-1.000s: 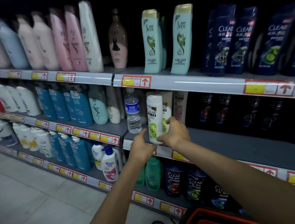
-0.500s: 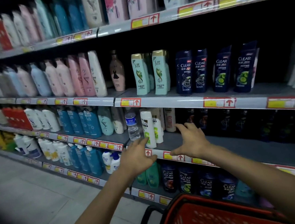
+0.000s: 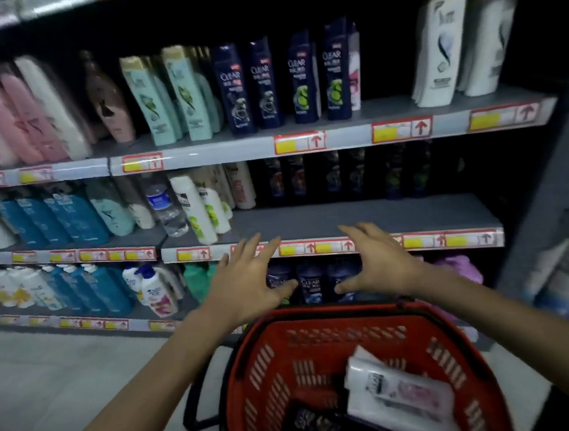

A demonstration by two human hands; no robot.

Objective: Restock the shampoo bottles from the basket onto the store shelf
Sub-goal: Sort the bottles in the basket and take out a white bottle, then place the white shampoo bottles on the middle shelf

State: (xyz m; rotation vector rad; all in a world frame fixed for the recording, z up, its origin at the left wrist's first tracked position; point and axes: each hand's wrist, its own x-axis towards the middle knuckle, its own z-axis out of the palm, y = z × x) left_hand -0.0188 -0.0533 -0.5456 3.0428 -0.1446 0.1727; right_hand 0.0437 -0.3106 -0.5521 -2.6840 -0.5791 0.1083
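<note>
Both empty: left hand and right hand hover, fingers spread, by the red plastic basket, where a white pink-labelled shampoo bottle lies flat. Best reach down, grip its middle, then stand it upright on the grey shelf.

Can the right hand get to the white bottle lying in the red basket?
Probably yes. The right hand is open and empty; the white bottle lies uncovered in the red basket, lower than the hand, and nothing stands between them.
</note>
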